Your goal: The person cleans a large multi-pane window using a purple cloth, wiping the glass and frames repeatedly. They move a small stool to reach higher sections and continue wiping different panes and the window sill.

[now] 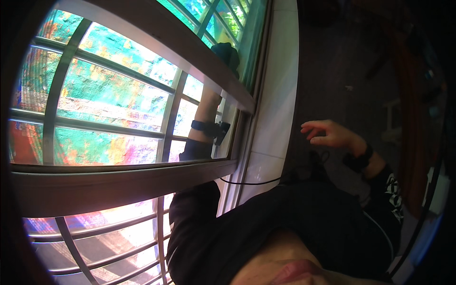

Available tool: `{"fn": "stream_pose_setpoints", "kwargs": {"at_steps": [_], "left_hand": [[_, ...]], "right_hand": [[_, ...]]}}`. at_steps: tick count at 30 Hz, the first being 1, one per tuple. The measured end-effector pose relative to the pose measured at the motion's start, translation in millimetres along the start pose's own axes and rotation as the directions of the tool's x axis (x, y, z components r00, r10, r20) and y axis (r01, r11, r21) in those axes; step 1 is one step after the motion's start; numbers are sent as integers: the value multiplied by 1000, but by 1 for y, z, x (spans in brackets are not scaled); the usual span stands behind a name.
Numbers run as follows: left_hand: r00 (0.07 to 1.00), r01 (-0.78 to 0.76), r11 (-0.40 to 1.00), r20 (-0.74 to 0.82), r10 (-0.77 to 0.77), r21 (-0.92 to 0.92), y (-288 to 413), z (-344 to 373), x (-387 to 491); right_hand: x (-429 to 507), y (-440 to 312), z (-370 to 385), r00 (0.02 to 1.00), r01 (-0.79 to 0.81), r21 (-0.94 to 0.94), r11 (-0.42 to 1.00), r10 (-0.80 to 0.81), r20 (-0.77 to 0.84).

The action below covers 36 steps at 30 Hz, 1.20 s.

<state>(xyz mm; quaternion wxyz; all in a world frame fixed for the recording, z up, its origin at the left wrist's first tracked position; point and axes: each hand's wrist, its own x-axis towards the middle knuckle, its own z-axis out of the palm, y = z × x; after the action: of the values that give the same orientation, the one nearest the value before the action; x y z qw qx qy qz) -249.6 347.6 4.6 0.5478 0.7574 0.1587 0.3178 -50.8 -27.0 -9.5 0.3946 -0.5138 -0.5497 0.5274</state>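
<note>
My left arm passes through the window opening and shows behind the glass of a sliding sash point(124, 185). A strap with a small dark device point(221, 132) is around that forearm. My left hand point(213, 95) is partly hidden by the sash frame. At its far end is a dark bundled cloth point(226, 55), seen through green-tinted glass; the fingers on it cannot be made out. On the other side, my right hand point(326, 132) hovers in the air, palm side leftward, fingers loosely bent and holding nothing. A dark band point(359, 158) circles its wrist.
Metal window bars point(117, 128) stand outside the glass, before a brightly painted wall point(117, 85). A pale tiled sill point(274, 89) runs beside the window track. A thin black cable point(253, 184) crosses the sill. The room at right is dark.
</note>
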Motion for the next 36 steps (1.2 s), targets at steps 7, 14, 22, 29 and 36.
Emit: {"fn": "stream_pose_setpoints", "kwargs": {"at_steps": [7, 14, 22, 29, 36], "left_hand": [[999, 43, 998, -23, -44, -39, 10, -1, -15], [999, 35, 999, 17, -35, -22, 4, -6, -10], [999, 37, 999, -39, -38, -10, 13, 6, -6], [994, 64, 997, -88, -60, 49, 18, 2, -25], [998, 32, 999, -44, -33, -37, 7, 5, 3]], "right_hand": [[0, 1, 0, 995, -101, 41, 994, 102, -22], [0, -3, -2, 999, -43, 9, 999, 43, 5], [-1, 2, -5, 999, -34, 12, 999, 34, -29], [2, 3, -8, 998, -46, 13, 999, 47, -47], [1, 2, -7, 999, 22, -27, 999, -23, -39]]}}
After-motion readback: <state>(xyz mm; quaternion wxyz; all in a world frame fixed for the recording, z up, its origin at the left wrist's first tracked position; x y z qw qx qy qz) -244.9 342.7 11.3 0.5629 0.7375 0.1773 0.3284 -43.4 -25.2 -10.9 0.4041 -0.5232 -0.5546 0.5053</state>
